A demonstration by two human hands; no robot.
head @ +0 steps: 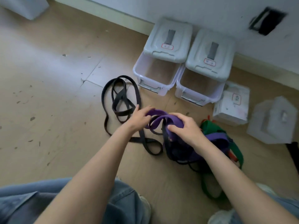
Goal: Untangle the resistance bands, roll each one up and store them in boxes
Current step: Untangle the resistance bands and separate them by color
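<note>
While the tangle lies on the floor, my head camera shows my left hand (pixel 141 117) and right hand (pixel 183 128) both with fingers clamped on the purple band (pixel 163 119), lifted just above the heap. To free it cleanly, I judge I should feed its loop off the thin black band (pixel 120 96) threaded through it, not yank. A green band (pixel 210 127) lies knotted beneath my right wrist. Two open boxes (pixel 155 75) wait near the wall, lids (pixel 168 41) propped behind; the remaining knots stand in the way.
</note>
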